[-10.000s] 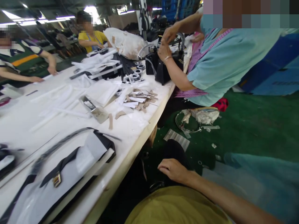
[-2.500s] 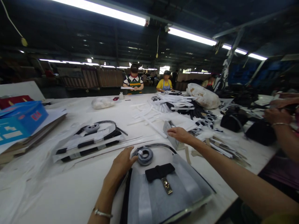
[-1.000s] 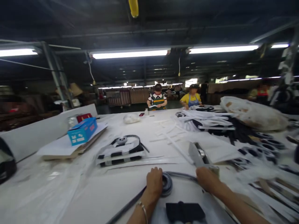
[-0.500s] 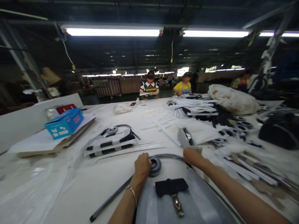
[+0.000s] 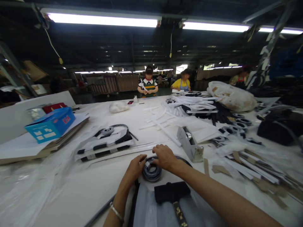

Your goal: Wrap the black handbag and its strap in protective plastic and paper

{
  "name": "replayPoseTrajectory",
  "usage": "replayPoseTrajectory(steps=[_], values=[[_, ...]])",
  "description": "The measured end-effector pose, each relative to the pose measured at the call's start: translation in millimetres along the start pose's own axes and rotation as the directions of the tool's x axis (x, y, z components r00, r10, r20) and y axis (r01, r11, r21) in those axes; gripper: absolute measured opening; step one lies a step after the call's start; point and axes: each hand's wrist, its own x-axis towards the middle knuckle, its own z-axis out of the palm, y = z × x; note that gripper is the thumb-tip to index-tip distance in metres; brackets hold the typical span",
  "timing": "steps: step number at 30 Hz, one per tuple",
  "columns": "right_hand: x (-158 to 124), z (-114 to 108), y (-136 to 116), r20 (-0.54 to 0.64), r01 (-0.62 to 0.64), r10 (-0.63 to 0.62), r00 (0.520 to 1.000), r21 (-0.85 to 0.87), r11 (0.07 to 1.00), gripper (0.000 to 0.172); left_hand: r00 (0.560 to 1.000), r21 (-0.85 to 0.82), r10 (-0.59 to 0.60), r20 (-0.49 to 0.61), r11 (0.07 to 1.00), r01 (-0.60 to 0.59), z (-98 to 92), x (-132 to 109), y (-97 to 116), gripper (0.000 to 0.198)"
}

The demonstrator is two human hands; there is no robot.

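A coiled grey strap [image 5: 152, 171] lies at the top end of a greyish, film-covered piece that looks like a bag [image 5: 146, 205]. My left hand [image 5: 133, 168] holds the coil's left edge, fingers bent in. At its upper right side, my right hand [image 5: 164, 157] has its fingers curled down onto the coil. Between them, a small pale strip [image 5: 148, 164], perhaps tape, shows on the coil. Nearer me, a black tab [image 5: 172, 192] with a gold metal clasp [image 5: 180, 214] rests on the covered piece. A dark strap end [image 5: 100, 211] sticks out at lower left.
Right of my hands stands a grey tape dispenser [image 5: 189, 143]. A wrapped black-and-white striped bag [image 5: 105, 143] with a coiled strap lies ahead left. Farther left, a blue box [image 5: 50, 124] sits on stacked boards. White strips [image 5: 165, 130] and grey rings [image 5: 230, 130] spread right. Two people work opposite.
My right hand has moved left from beside the tape dispenser to the coil. A pale strip now shows on the coil. My left hand has shifted slightly left, and the camera view has tilted.
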Motion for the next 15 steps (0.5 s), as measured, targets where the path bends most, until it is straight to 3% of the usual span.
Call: replayPoseTrajectory(steps=[3, 8, 15], values=[[5.3, 12.9, -10.6, 0.014, 0.020, -0.020, 1.000, -0.032, 0.999, 0.031, 1.000, 0.008, 0.018, -0.020, 1.000, -0.018, 12.5, 1.3, -3.7, 0.039], [7.7, 34.2, -14.4, 0.078, 0.032, -0.028, 0.997, -0.055, 0.998, 0.034, 0.999, 0.036, 0.036, -0.034, 0.999, -0.035, 15.6, 2.5, -12.0, 0.042], [8.9, 41.6, -2.2, 0.082, -0.129, 0.135, 0.988, -0.069, 0.989, 0.030, 0.998, 0.085, 0.056, -0.034, 0.995, -0.053, 18.6, 1.7, -15.3, 0.042]])
